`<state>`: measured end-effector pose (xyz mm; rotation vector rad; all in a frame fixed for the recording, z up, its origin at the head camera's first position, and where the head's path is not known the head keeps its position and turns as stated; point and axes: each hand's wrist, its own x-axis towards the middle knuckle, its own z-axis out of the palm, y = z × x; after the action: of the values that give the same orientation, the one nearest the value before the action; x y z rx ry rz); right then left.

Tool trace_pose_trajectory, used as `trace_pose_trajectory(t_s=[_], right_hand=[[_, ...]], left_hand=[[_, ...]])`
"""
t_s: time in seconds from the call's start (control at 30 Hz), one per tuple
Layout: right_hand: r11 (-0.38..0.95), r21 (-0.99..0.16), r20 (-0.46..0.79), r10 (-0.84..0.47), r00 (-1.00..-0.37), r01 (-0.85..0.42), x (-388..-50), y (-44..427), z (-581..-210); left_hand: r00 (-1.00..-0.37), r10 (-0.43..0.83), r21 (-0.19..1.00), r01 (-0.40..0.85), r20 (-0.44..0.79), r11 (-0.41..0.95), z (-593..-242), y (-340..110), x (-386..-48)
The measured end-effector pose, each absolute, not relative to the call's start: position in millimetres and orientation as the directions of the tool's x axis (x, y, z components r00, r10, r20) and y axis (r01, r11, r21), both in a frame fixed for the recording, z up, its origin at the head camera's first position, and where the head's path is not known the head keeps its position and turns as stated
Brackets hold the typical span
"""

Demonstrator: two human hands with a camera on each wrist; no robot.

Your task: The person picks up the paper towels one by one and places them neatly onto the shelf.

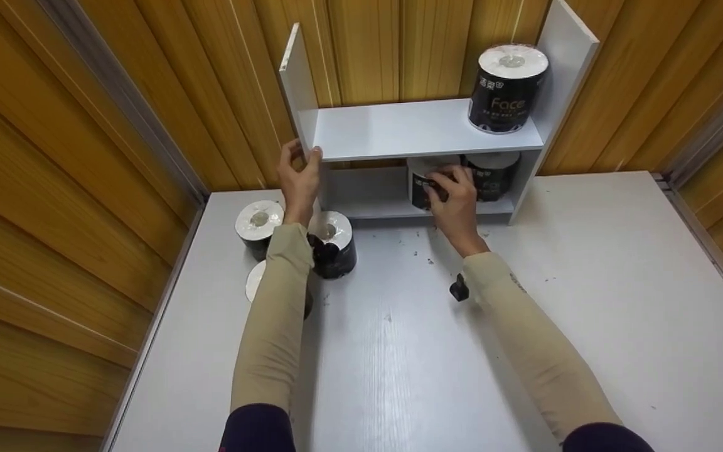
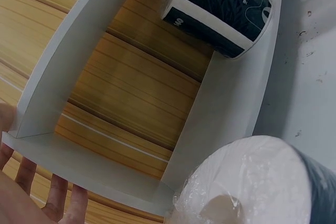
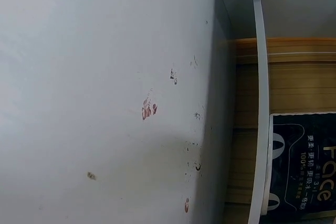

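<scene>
A small white two-level shelf (image 1: 393, 129) stands at the back of the table. My left hand (image 1: 300, 182) grips its left side panel, and in the left wrist view the fingers (image 2: 55, 198) reach behind that panel. On the lower level, my right hand (image 1: 459, 210) holds a plastic-wrapped toilet roll (image 1: 419, 191) with bent fingers, their tips against its dark front. That roll (image 2: 220, 19) also shows in the left wrist view; most of the right hand is cut off there. Just right of it sits another toilet roll (image 1: 494, 179), partly hidden by the hand.
One toilet roll (image 1: 503, 100) stands upright at the upper level's right end. Near the left forearm are three more: a back-left roll (image 1: 258, 238), a roll by the shelf (image 1: 341, 254) and a half-hidden roll (image 1: 253, 282). A wood-patterned wall (image 1: 368, 50) rises behind.
</scene>
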<state>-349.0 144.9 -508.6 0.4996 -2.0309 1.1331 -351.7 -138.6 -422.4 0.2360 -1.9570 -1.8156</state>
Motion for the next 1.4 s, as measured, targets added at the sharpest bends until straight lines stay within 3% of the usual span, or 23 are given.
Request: trace_pose_trajectory(t_s=[0.7,1.4], right_hand=[[0.583,-0.567,0.707,-0.017,-0.707,-0.581,-352,146,-503],[0.622,-0.505,0.731,-0.059,-0.680,-0.598,-335,163,-491]], left_hand=[[-0.880,-0.423,0.975,0.174,0.217,0.138,-424,-138,-351],[-0.881,-0.418,0.975,0.184,0.220,0.126,-422,-140,-350]])
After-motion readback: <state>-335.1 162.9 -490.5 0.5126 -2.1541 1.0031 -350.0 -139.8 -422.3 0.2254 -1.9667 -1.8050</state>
